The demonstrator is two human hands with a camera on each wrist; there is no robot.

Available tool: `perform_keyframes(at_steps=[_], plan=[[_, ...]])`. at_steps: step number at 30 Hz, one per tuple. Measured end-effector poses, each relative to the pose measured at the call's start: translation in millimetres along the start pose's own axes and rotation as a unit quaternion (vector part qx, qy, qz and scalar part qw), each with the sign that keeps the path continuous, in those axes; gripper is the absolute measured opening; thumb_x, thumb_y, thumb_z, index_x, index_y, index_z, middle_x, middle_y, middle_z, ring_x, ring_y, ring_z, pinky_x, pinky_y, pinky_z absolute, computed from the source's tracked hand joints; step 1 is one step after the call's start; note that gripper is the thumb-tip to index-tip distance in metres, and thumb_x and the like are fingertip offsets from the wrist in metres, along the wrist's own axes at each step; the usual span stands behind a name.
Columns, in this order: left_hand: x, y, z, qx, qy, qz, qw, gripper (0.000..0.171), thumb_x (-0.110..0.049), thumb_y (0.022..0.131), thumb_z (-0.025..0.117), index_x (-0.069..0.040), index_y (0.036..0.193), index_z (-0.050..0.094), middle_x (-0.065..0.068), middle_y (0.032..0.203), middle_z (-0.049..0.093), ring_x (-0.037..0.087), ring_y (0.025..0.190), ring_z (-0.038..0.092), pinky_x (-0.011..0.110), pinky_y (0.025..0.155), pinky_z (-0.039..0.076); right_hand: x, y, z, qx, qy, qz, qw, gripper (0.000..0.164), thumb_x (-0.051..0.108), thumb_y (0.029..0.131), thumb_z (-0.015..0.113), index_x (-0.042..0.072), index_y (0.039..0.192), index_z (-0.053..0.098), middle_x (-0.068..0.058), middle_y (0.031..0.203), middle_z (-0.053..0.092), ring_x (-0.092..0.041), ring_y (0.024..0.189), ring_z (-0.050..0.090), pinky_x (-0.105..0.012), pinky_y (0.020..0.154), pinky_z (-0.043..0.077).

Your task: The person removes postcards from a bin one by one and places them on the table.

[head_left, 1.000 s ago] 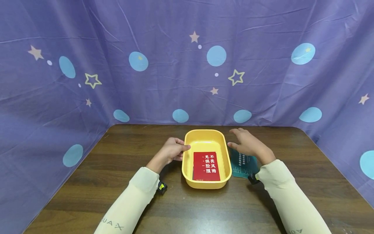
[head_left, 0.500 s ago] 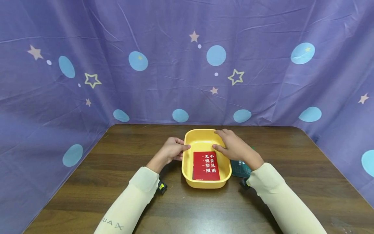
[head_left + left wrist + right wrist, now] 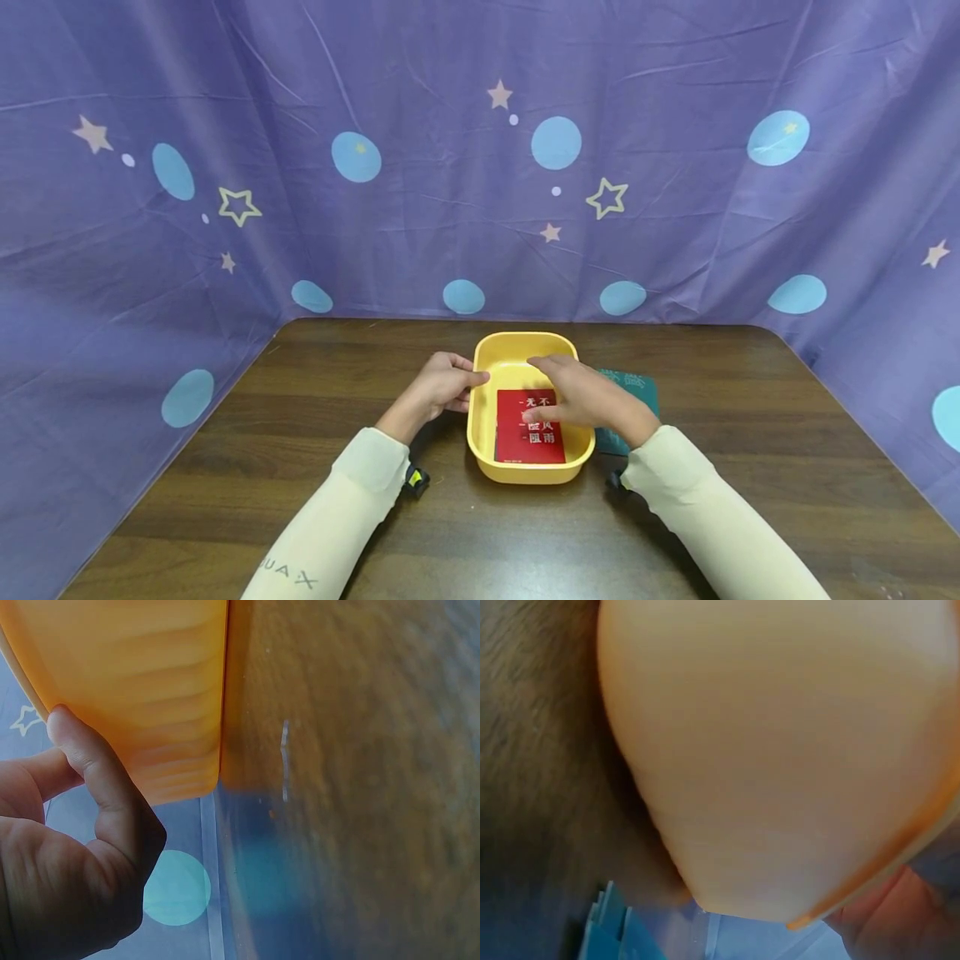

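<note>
A yellow plastic basin [image 3: 528, 474] stands on the table, and inside it lies a red booklet [image 3: 517, 452] with white characters. My left hand [image 3: 438, 385] pinches the basin's left rim, thumb over the edge; the left wrist view shows the thumb and a curled finger at the orange-looking wall [image 3: 165, 690]. Over the right side of the basin reaches my right hand [image 3: 581, 393], fingers extended and thumb apart above the red booklet, partly covering its characters. Whether it touches the booklet cannot be told. The basin's outer wall [image 3: 780, 765] blocks most of the right wrist view.
A teal booklet or card [image 3: 636, 387] lies on the table right of the basin, partly hidden under my right forearm. Brown wood-grain table [image 3: 337, 350] surrounds the basin. A purple curtain [image 3: 450, 225] with stars and blue dots hangs behind the table.
My right hand has moved left from beside the basin, across its right rim, and lower over the red booklet. My left hand and the basin have stayed in place.
</note>
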State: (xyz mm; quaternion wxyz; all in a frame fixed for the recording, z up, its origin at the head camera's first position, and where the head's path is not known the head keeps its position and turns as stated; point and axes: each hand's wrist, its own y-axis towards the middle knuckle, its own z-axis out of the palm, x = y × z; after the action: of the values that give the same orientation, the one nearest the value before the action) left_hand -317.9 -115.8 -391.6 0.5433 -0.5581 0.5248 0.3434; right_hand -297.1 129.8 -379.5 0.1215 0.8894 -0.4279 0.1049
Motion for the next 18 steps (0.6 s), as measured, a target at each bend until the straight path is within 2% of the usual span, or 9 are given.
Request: perform_keyframes(at_steps=[3, 9, 14, 18], plan=[[0.4, -0.2, 0.3, -0.003, 0.0, 0.002, 1.0, 0.028, -0.01, 0.088, 0.072, 0.004, 0.103, 0.053, 0.009, 0.069, 0.059, 0.011, 0.048, 0.056, 0.025, 0.045, 0.056, 0.4, 0.3, 2.5, 0.021, 0.0, 0.007, 1.0, 0.095, 0.061, 0.076, 0.074, 0.007, 0.146, 0.041, -0.009, 0.138, 0.05, -0.024, 0.125, 0.045, -0.041, 0.105, 0.042], [0.4, -1.2, 0.3, 0.0, 0.0, -0.001, 1.0, 0.028, -0.011, 0.088, 0.072, 0.004, 0.104, 0.053, 0.009, 0.069, 0.06, 0.011, 0.048, 0.056, 0.026, 0.046, 0.056, 3.3, -0.1, 6.2, 0.063, -0.044, 0.022, 0.997, 0.103, 0.074, 0.069, 0.069, 0.015, 0.148, 0.039, -0.001, 0.135, 0.054, -0.017, 0.122, 0.046, -0.042, 0.107, 0.038], [-0.9, -0.8, -0.8, -0.001, 0.005, -0.005, 1.0, 0.029, -0.012, 0.088, 0.072, 0.003, 0.105, 0.053, 0.009, 0.069, 0.059, 0.011, 0.047, 0.055, 0.026, 0.047, 0.057, 5.7, 1.1, 7.4, 0.078, -0.073, 0.023, 0.994, 0.105, 0.077, 0.068, 0.067, 0.015, 0.148, 0.039, 0.001, 0.135, 0.054, -0.015, 0.122, 0.046, -0.043, 0.111, 0.028], [-3.8, -3.9, 0.1, 0.005, 0.007, -0.008, 0.9999, 0.029, -0.012, 0.089, 0.072, 0.004, 0.105, 0.053, 0.01, 0.07, 0.06, 0.011, 0.047, 0.055, 0.026, 0.048, 0.057, 5.3, 1.5, 9.9, 0.089, -0.092, 0.019, 0.992, 0.106, 0.079, 0.066, 0.066, 0.016, 0.148, 0.04, 0.002, 0.136, 0.054, -0.014, 0.121, 0.047, -0.041, 0.11, 0.027]])
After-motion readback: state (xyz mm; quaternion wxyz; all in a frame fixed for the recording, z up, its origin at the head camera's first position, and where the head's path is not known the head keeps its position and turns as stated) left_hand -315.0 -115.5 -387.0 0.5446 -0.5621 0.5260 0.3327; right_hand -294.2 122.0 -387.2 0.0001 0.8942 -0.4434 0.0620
